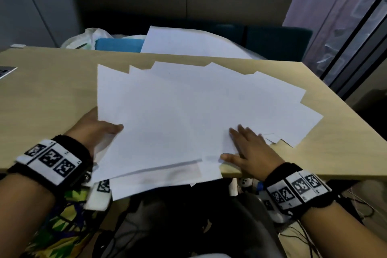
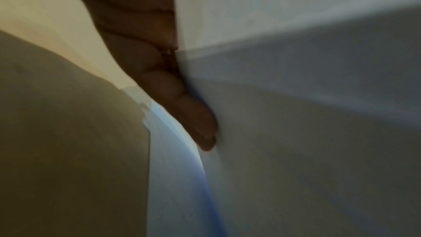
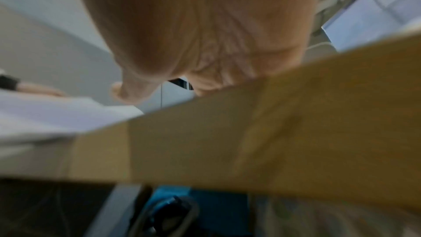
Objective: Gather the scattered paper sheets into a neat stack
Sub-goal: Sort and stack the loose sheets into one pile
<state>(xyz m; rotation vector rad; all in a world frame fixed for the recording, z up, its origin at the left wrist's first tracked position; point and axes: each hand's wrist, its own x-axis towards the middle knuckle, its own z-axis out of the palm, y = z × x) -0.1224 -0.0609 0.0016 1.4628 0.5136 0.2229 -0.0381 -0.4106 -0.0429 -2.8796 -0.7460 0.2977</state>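
Several white paper sheets (image 1: 178, 111) lie fanned and overlapping on the light wooden table (image 1: 52, 90), and the near ones hang over its front edge. My left hand (image 1: 98, 125) holds the pile's left edge, thumb on top and fingers hidden beneath. In the left wrist view the fingers (image 2: 164, 82) lie along the paper (image 2: 296, 114). My right hand (image 1: 251, 148) rests flat with spread fingers on the pile's near right corner. The right wrist view shows its palm (image 3: 205, 24) above the table edge (image 3: 273, 132) and some paper (image 3: 45, 114).
Beyond the table's far edge are another white sheet (image 1: 188, 44), a blue object (image 1: 119, 45) and a plastic bag (image 1: 88, 37). A laptop corner (image 1: 6, 71) pokes in at the left. Cables lie on the floor below the table.
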